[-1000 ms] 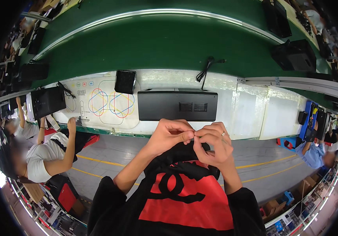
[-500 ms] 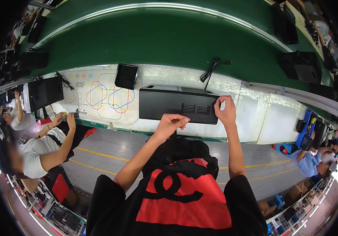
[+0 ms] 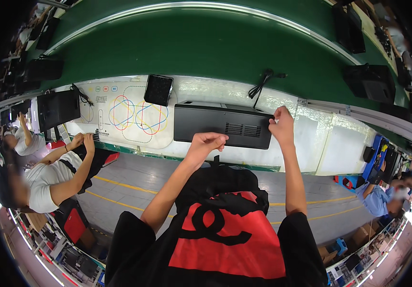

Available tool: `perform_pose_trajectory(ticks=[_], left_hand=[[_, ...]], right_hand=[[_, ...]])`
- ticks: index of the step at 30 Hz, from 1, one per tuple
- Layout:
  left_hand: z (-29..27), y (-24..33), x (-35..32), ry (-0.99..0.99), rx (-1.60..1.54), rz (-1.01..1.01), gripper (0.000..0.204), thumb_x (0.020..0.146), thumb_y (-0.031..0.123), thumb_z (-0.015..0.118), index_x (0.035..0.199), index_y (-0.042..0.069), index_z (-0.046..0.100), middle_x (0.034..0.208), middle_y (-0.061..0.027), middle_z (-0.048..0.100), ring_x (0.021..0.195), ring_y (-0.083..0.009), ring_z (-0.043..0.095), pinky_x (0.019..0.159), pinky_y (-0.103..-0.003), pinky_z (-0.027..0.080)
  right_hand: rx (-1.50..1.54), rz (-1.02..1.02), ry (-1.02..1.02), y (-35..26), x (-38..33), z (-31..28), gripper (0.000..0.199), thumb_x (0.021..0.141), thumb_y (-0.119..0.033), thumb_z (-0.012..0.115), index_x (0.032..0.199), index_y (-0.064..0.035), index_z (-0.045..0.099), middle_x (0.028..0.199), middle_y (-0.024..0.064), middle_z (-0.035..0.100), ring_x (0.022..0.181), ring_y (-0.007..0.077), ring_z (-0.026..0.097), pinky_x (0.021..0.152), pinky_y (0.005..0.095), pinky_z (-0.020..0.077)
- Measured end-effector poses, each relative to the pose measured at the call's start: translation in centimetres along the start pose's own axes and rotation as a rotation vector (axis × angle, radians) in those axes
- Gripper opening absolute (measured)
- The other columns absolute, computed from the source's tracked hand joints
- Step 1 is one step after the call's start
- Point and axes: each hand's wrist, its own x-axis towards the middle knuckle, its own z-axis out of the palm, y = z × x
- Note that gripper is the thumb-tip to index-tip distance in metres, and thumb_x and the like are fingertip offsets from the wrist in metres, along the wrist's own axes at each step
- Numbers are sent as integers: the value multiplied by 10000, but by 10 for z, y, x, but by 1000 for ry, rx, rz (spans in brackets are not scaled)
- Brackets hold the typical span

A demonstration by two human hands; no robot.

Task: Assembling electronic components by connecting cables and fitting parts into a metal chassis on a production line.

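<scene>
One black case [image 3: 198, 122] lies on the white bench [image 3: 311, 143] I watch; the left hand [image 3: 205, 145], its thumb and fingers together, overlaps its front edge; the right hand [image 3: 282, 126] is by its right end, grip unclear to me.

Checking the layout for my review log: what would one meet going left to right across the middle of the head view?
Large black box, small black rectangular item, long black vented case, the person's right hand, blue bin.
</scene>
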Motion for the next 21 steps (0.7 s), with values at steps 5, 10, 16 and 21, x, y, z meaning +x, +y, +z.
perform_pose_trajectory(ticks=[5, 10, 16, 21], left_hand=[[6, 21, -14, -86, -317, 121, 203, 885, 98, 647, 1038, -35, 661, 885, -90, 632, 767, -154, 558, 708, -269, 463], [21, 43, -33, -213, -443, 239, 223, 842, 100, 689, 1042, 2, 674, 906, -89, 639, 778, -167, 563, 691, -272, 445], [27, 57, -48, -292, -442, 290, 169, 837, 165, 714, 919, 33, 648, 851, -72, 578, 730, -138, 520, 632, -251, 416], [28, 58, -56, -295, -421, 272, 195, 812, 168, 744, 892, 48, 613, 838, -69, 569, 715, -137, 516, 618, -252, 411]], right_hand=[[-1, 197, -138, 16, 22, 8, 259, 590, -10, 567, 844, 0, 515, 778, 117, 602, 752, 228, 602, 683, 303, 482], [45, 280, -151, 23, 27, 5, 269, 618, 16, 557, 882, -9, 515, 846, 88, 601, 784, 208, 593, 700, 290, 474], [83, -80, 58, -40, -28, -5, 256, 742, 16, 673, 967, -22, 557, 923, 84, 621, 876, 175, 591, 803, 299, 469], [692, -186, -109, -157, -91, -24, 162, 838, 62, 609, 980, 0, 562, 944, 90, 624, 937, 178, 597, 853, 300, 451]])
